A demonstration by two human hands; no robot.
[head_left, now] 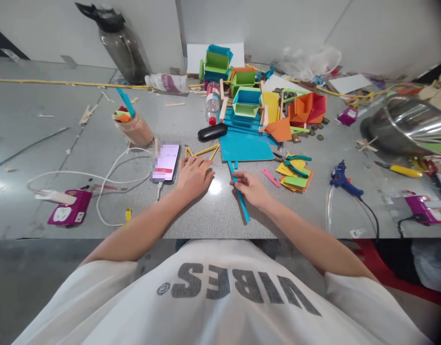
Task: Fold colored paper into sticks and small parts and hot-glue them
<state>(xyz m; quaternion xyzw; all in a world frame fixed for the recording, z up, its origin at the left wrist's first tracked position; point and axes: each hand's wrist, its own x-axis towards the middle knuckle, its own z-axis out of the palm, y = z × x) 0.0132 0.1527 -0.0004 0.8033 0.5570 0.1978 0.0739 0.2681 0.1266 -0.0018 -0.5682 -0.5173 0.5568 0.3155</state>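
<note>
Free passage over the tabletop (216, 215) between left fingers (206, 165) and blue strip (243, 206), black case (212, 132) an obstacle beyond.

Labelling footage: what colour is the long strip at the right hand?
The long strip is blue; best view: head.

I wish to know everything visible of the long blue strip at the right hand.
The long blue strip is narrow, straight and looks like paper or card. It slants over the grey table, its near end farther right. The right hand holds its far half, hiding part. Its far end is close to the blue sheet; whether they touch is unclear.
</note>
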